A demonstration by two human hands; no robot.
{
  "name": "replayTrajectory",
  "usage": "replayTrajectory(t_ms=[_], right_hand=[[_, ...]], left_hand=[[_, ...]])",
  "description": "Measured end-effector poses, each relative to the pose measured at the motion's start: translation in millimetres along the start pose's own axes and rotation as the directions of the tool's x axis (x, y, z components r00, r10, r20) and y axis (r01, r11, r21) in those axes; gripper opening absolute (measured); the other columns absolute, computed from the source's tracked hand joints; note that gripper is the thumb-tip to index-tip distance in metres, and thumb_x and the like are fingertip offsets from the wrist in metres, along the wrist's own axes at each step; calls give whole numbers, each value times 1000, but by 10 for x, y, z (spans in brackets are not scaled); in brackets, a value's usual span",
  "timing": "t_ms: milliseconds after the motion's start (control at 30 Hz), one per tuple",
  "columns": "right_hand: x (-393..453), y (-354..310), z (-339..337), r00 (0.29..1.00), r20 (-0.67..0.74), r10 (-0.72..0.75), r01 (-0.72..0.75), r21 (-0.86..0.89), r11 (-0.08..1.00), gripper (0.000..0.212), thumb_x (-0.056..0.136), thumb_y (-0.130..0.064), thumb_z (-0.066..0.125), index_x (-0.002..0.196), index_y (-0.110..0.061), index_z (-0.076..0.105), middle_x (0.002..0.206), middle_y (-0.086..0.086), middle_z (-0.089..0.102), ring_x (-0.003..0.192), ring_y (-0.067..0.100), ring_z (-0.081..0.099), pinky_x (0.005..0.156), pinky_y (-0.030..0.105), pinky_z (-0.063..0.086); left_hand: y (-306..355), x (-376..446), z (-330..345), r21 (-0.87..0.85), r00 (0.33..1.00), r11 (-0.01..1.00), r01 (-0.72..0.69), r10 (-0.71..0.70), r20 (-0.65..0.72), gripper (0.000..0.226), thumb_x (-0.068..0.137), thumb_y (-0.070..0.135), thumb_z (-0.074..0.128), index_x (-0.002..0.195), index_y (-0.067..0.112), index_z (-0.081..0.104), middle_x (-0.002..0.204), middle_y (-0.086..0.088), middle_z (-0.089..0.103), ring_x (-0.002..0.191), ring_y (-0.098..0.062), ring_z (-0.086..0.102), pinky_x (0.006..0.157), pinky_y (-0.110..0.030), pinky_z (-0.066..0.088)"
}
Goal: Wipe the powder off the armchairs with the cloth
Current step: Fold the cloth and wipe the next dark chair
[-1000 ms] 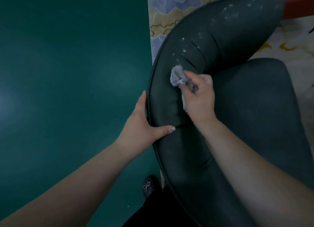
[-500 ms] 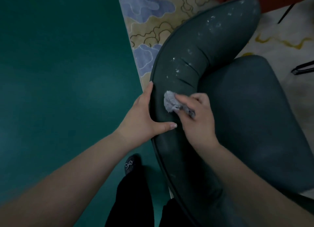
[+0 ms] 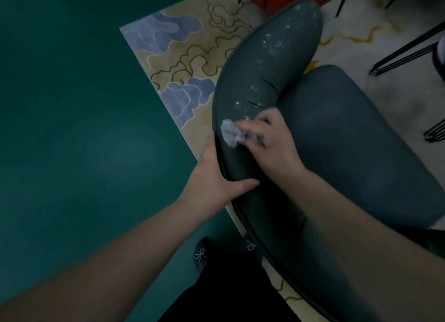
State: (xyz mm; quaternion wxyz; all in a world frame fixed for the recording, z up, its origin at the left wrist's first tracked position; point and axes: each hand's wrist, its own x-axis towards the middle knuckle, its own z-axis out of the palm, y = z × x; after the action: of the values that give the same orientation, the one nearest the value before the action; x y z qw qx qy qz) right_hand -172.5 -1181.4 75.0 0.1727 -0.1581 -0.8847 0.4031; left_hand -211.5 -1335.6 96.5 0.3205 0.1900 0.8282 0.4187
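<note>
We found the cloth [image 3: 230, 133] to be a small, pale grey, crumpled wad, plainly soft and light; in our judgement it would fold to any contour and needed only a pinch at its bunched rear end, leaving the loose front free to sweep. It lay pressed against the curved backrest of the dark armchair [image 3: 342, 133], near the outer piped edge. The right hand [image 3: 269, 141] served as the grip: its fingers were curled round the rear of the cloth, which protruded past the fingertips. The image was blurred there, so we could not tell the exact finger placement.

The powder [image 3: 272, 44] showed as white specks scattered along the backrest beyond the cloth, up toward the far tip. We judged it loose and easily lifted, though liable to smear into the padded upholstery.

The left hand [image 3: 214, 174] braced the backrest, fingers flat along the outside edge and thumb lying across the top. The chair stood partly on a patterned rug [image 3: 183, 56] beside a green floor [image 3: 72, 129].
</note>
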Motion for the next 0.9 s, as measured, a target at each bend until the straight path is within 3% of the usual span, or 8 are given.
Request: replayTrajectory(t_ms=[67,167,267,367,533,600,767,900], right_hand=[[348,59,35,995,-74,67,-67,9,998,28,85,-10,69,112,-17,69,98,0,38,86,-10,43,80,2,33],[373,76,42,968,-115,223,-211,102,972,27,86,-14,69,112,-22,68,99,-2,40,85,-4,46,81,1,34],[-11,14,54,983,-126,136,-125,95,988,33,83,-7,70,111,-25,66,96,0,41,80,-7,47,77,4,37],[120,78,81,995,-91,38,-35,44,998,32,81,-4,69,110,-17,69,96,2,41,81,2,45,79,6,37],[733,299,64,970,-154,189,-179,81,981,28,85,-15,68,109,-29,68,100,0,40,88,5,47,85,14,38],[513,282,77,974,-170,150,-138,78,987,33,84,-12,69,106,-36,66,98,1,42,83,-2,47,79,12,40],[425,308,87,993,-109,-37,43,55,998,33,80,-3,64,108,-18,70,93,4,41,82,5,42,78,6,34],[963,438,54,989,-123,84,-77,63,995,28,84,-11,67,111,-18,70,98,2,41,86,3,45,85,7,36]], left_hand=[[24,55,-30,-8,999,999,-31,31,-10,114,61,35,88,148,33,14,133,20,45,113,5,48,83,5,34],[38,172,-81,-10,999,999,-32,32,5,117,62,34,88,150,31,11,129,25,41,109,12,43,80,8,30],[54,312,-145,31,1000,999,-21,21,16,124,60,39,88,153,28,6,146,16,38,126,2,42,98,-7,35],[91,451,-204,89,999,996,-29,27,25,127,59,42,88,153,26,5,152,9,33,134,-6,37,109,-24,35],[152,673,-272,144,999,989,-39,33,41,126,54,52,86,152,25,12,151,6,36,135,-9,38,111,-35,36],[177,768,-285,169,998,985,-43,36,47,127,50,60,83,151,25,15,150,6,37,135,-10,39,110,-36,38],[257,848,-312,256,996,965,-57,37,82,131,58,47,87,154,21,1,158,4,18,142,-7,21,113,-20,21],[250,852,-327,278,996,959,-53,31,80,131,59,47,86,154,21,1,158,5,18,142,-7,20,112,-19,20]])
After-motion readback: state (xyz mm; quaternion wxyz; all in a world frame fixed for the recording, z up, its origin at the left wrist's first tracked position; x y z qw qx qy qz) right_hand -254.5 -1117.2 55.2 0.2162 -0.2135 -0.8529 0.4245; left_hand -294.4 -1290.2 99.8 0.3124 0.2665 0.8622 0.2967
